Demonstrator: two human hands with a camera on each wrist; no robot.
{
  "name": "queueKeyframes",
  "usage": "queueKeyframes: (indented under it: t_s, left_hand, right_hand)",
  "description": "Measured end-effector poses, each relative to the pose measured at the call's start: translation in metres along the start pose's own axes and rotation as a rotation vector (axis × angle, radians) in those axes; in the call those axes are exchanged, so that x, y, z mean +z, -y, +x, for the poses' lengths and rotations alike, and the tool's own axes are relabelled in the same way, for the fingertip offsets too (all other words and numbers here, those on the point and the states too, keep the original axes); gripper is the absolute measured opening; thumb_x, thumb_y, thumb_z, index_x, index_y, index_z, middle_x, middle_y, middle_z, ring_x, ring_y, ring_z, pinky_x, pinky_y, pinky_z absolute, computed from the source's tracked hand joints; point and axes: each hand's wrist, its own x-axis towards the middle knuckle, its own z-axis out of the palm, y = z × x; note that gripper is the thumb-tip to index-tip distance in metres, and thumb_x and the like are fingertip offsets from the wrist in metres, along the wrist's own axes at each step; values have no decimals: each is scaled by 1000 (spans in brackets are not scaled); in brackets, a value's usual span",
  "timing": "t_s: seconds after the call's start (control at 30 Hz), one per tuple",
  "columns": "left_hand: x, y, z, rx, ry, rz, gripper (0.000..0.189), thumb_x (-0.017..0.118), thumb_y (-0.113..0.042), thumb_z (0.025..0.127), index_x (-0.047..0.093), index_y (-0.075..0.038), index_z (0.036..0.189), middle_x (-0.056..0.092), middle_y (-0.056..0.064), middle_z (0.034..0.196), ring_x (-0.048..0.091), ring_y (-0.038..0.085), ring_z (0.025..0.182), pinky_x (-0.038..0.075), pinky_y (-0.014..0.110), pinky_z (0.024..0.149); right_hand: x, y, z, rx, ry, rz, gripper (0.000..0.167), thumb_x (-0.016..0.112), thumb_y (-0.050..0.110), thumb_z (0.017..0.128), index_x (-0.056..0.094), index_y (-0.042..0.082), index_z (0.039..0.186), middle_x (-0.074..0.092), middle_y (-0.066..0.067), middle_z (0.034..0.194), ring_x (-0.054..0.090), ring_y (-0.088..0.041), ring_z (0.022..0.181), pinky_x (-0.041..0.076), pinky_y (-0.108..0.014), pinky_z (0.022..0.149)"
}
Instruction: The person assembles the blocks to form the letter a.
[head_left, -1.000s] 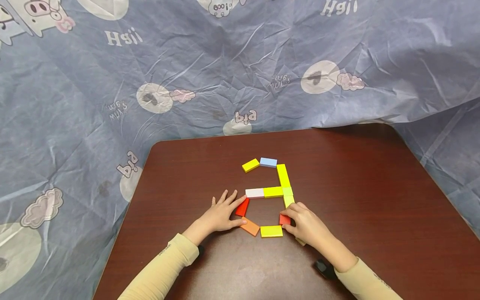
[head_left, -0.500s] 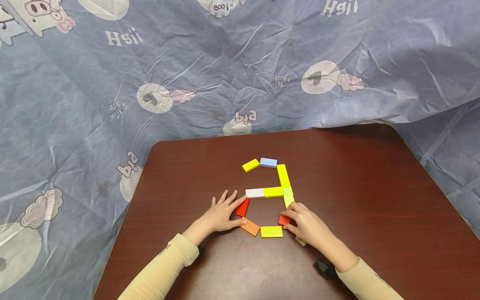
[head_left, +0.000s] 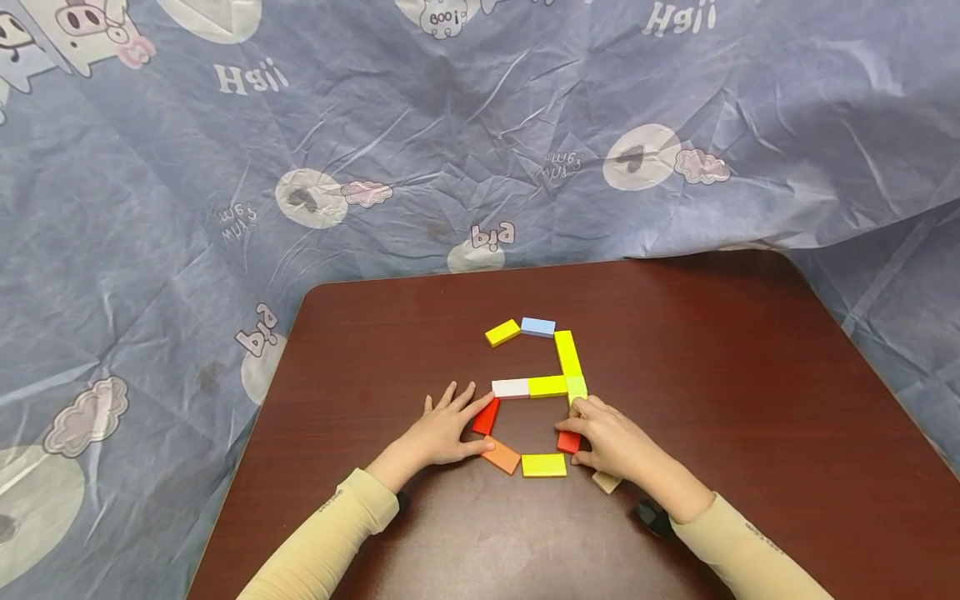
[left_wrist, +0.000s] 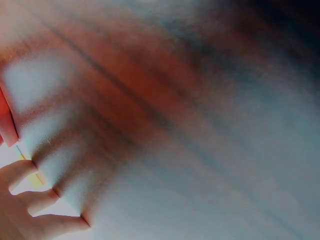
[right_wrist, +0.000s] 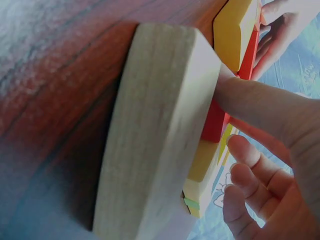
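Leftmost, the left hand (head_left: 444, 429) lies spread and relaxed, unmoved, thumb on the orange block (head_left: 504, 457); just beyond the front yellow block (head_left: 543, 465), the short red block (head_left: 567, 443) sits on the bench (head_left: 480, 542), grasped by the right hand (head_left: 618, 443), which has crept forward, baring more wooden block (head_left: 605, 482); fine alignment, I'd judge.
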Motion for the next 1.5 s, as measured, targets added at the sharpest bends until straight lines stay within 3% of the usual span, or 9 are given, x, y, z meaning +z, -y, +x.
queueKeyframes:
  t_s: [0.6,0.93,1.27,1.5]
  left_hand:
    - [5,1,0,-1,-2,-11,79,61,-60,89,29,-30,156,25,15,162,16,47,149,19,77,107]
    - [3,1,1,-4,0,-1,79,61,-60,90,29,-31,156,24,14,163,15,47,149,19,76,107]
    - [1,0,1,-13,7,4,79,61,-60,89,29,-31,156,24,13,163,16,46,149,20,76,107]
    - [-1,-1,1,-16,8,-1,79,62,-59,89,29,-31,156,24,13,163,15,46,150,19,76,107]
  right_hand:
    - [2,-1,-3,-45,-60,-9,46,93,16,61,77,9,104,53,5,87,44,-11,80,43,-28,70]
    - [-1,-1,-3,-19,-13,-10,46,92,15,64,76,9,107,53,4,87,43,-11,80,41,-27,69]
    - [-5,3,-4,-15,-4,19,51,91,19,65,75,11,112,51,5,88,39,-10,80,38,-26,70]
    - [-1,17,-4,-72,-17,54,45,92,31,64,76,14,103,50,7,87,42,-8,79,42,-27,71]
